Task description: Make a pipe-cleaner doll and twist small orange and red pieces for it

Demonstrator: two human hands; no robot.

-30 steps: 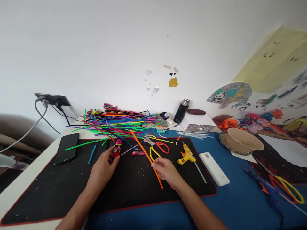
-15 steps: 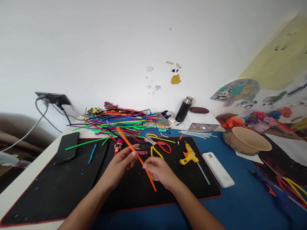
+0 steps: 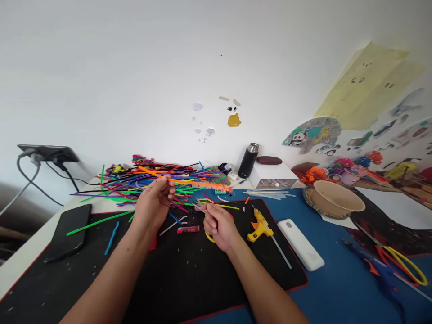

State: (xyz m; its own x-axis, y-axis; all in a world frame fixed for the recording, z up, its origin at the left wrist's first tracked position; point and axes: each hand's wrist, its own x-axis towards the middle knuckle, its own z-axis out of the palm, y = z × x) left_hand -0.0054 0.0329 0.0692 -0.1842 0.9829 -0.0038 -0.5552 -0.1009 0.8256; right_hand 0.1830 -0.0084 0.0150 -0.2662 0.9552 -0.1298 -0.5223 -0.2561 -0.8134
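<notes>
From the left: I've got a black phone (image 3: 68,231), then a short blue twist (image 3: 112,237) and a green pipe cleaner (image 3: 101,222), all on or by the black mat (image 3: 189,288). Left hand (image 3: 153,204) next: pinched narrow, thumb and fingers holding an orange pipe cleaner (image 3: 202,184). That one is up off the mat, running out rightward in front of the mixed pile (image 3: 185,173). A red piece (image 3: 153,243) peeks out by the left wrist, mostly hidden. A small pink item (image 3: 188,229) lies between the hands. Right hand (image 3: 219,225) is curled over the scissors (image 3: 201,206), blades poking past the fingertips; can't tell from here if it grips them or just touches. Further right: yellow glue gun (image 3: 261,225), white block (image 3: 301,245), beige bowl (image 3: 339,196).

Step in hand, my call: keeping the orange length ready while getting at the scissors. Next move, I'd judge, calls for fingers seated in the handle loops, a steady left pinch and blades kept clear of it.
</notes>
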